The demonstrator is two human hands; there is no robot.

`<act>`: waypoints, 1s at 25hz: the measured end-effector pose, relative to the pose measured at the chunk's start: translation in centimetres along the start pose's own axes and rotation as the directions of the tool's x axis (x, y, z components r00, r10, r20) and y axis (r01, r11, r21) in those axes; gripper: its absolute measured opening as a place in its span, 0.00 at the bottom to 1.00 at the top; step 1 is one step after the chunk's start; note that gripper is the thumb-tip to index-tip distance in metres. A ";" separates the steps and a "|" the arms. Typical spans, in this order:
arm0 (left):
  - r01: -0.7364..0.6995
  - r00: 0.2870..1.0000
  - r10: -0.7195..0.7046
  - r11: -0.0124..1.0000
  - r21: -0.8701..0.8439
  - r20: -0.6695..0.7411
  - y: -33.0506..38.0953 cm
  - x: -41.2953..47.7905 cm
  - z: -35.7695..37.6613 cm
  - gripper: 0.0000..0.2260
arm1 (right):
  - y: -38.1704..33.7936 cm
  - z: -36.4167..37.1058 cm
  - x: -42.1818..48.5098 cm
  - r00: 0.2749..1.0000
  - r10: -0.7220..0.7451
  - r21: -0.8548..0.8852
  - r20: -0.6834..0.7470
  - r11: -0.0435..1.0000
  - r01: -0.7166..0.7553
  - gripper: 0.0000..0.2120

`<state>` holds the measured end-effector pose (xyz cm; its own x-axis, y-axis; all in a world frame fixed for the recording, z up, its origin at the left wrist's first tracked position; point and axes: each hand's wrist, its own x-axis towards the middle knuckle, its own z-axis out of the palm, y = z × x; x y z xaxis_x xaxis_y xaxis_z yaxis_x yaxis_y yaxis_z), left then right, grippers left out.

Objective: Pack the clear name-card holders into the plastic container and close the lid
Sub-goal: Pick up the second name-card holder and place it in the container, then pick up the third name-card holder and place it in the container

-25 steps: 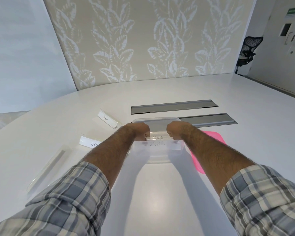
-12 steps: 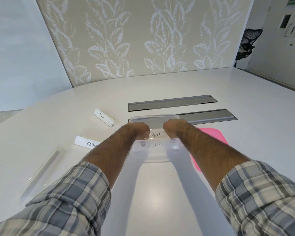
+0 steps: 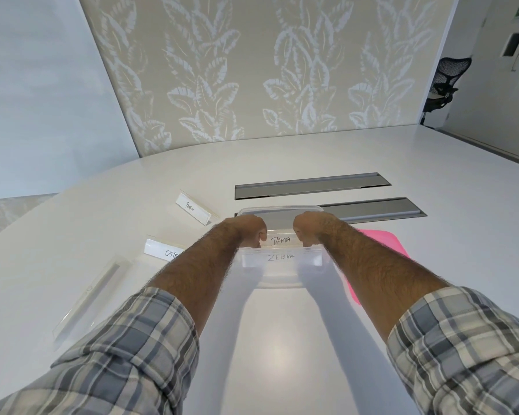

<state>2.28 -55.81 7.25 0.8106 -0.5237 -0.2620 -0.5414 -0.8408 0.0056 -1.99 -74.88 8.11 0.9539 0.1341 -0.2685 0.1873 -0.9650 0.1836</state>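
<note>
A clear plastic container (image 3: pixel 279 281) stands on the white table in front of me. Inside it, against the near wall, sits a name-card holder marked ZEBRA (image 3: pixel 280 258). Just behind it is a second holder marked PANDA (image 3: pixel 280 240), which I grip by its two ends. My left hand (image 3: pixel 246 232) pinches its left end and my right hand (image 3: pixel 312 230) its right end, both reaching into the container. The fingertips are hidden behind the knuckles. The pink lid (image 3: pixel 384 244) lies flat to the container's right, partly under my right forearm.
Three more holders lie left of the container: PENGUIN (image 3: pixel 194 209), one starting OST (image 3: pixel 162 251) partly hidden by my left forearm, and one seen edge-on (image 3: pixel 93 295). Two grey cable slots (image 3: pixel 312 187) run behind the container. A black chair (image 3: pixel 445 82) stands far right.
The PANDA label has come into plain view between my hands, behind the ZEBRA holder. Both hands keep their grip and stay inside the container. My head has shifted slightly.
</note>
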 end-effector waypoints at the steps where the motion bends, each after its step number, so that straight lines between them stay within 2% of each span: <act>1: 0.000 1.000 0.000 1.000 -0.028 -0.018 -0.1 -0.4 -0.3 0.15 | -0.2 -0.5 -0.1 1.000 0.004 0.016 -0.007 1.000 -0.004 0.10; 4: -0.012 0.993 -0.001 0.995 -0.101 -0.121 -0.9 -2.2 -1.3 0.13 | -1.0 -2.0 -0.2 0.999 0.005 0.040 -0.054 0.999 -0.003 0.15; 7: -0.014 0.956 -0.014 0.995 -0.095 -0.293 -2.5 -4.5 -2.1 0.09 | -2.1 -3.4 -0.3 0.992 0.011 0.078 -0.128 0.997 -0.001 0.11; 9: 0.009 0.914 -0.028 0.999 -0.050 -0.404 -4.1 -6.2 -2.4 0.11 | -3.1 -4.3 -0.4 0.981 0.004 0.081 -0.196 0.997 0.012 0.07; 12: 0.075 0.870 -0.077 0.997 -0.024 -0.487 -7.3 -8.7 -2.5 0.13 | -5.1 -5.5 -0.4 0.959 -0.002 0.085 -0.282 0.996 0.027 0.06; 15: 0.170 0.859 -0.174 0.984 -0.052 -0.482 -11.0 -11.6 -1.7 0.13 | -7.9 -6.6 -0.3 0.943 -0.016 0.099 -0.331 0.994 0.051 0.04; 18: 0.230 0.863 -0.230 0.972 -0.055 -0.449 -14.8 -14.1 -0.3 0.13 | -10.7 -7.7 0.1 0.932 -0.039 0.123 -0.360 0.988 0.089 0.07; 21: 0.262 0.873 -0.273 0.961 -0.084 -0.405 -18.3 -15.7 1.1 0.14 | -13.7 -7.9 1.0 0.928 -0.050 0.141 -0.369 0.984 0.110 0.15; 25: 0.256 0.890 -0.299 0.953 -0.163 -0.345 -21.9 -16.4 2.9 0.17 | -17.4 -6.9 2.4 0.936 -0.043 0.175 -0.348 0.979 0.109 0.18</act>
<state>0.24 -28.40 8.62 0.9600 -0.2621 0.0987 -0.2714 -0.9577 0.0958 -1.38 -56.22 10.82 0.9670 0.2452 0.0700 0.2467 -0.9690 -0.0148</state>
